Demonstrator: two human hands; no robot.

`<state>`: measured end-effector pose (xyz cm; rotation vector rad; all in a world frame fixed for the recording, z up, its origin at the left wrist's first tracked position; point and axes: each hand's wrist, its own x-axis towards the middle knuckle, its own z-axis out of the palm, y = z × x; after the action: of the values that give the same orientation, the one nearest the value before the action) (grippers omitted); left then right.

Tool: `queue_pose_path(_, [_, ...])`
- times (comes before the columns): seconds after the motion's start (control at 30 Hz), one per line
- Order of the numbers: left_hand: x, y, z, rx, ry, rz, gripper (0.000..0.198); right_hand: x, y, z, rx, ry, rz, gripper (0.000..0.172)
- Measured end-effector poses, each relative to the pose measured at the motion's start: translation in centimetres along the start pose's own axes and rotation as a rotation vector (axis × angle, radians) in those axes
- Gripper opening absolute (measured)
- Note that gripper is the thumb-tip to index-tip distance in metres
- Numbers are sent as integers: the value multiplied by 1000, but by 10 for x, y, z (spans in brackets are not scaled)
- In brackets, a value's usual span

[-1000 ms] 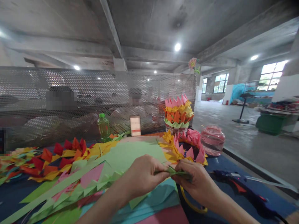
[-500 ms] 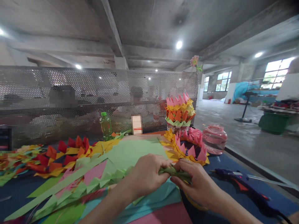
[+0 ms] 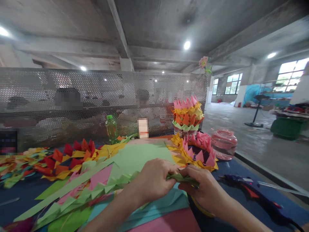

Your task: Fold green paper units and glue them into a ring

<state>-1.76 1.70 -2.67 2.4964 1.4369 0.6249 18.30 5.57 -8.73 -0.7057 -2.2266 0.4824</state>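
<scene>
My left hand (image 3: 151, 182) and my right hand (image 3: 205, 190) meet over the table, both pinched closed on a folded green paper piece (image 3: 181, 178) held between them. The piece joins a chain of folded green paper points (image 3: 91, 193) that trails off to the left across a light green sheet (image 3: 137, 158). Teal (image 3: 166, 203) and pink (image 3: 169, 224) sheets lie under my hands. A ring of pink and yellow folded points (image 3: 198, 154) sits just beyond my right hand.
A stacked paper lotus (image 3: 187, 115), a pink glass jar (image 3: 224, 144) and a green bottle (image 3: 111, 129) stand at the back. A glue gun (image 3: 251, 193) lies at the right. Red and yellow folded chains (image 3: 70, 156) lie left. People sit behind a perforated metal screen (image 3: 72, 96).
My hands stay together on the green piece, working it slightly. The view has shifted a little to the right and down.
</scene>
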Motion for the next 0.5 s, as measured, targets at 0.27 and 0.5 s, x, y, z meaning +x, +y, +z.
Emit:
queue_pose_path(0.27, [0,1,1,94,-49,17,12,-2,5,5,10,-40,71,9])
queue_pose_path(0.5, [2,-3,3,233,-68,-21,8,-2,12,6,11,-89,96,19])
